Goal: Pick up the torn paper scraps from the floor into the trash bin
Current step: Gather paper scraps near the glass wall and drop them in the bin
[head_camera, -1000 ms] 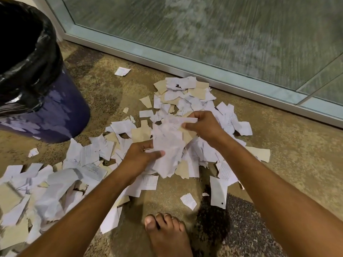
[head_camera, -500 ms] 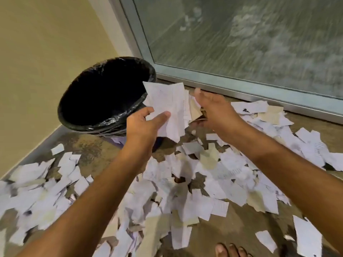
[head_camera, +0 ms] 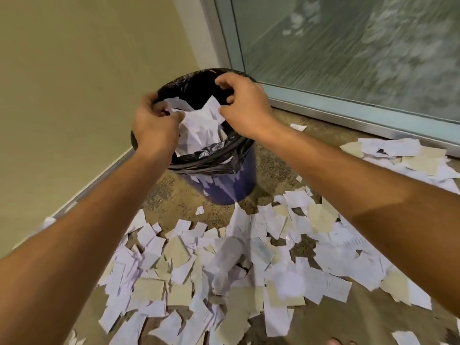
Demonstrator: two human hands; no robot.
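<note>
Loosely curled fingers are being held by both hands over the mouth of the trash bin: the left hand is touching a bunch of white paper scraps with thumb and fingertips, while nothing is being held by the right hand, beside that bunch. The bunch is being caught inside the bin's black liner. Many more torn pieces are being left scattered across the speckled floor, between the beige wall and the glass panel.
</note>
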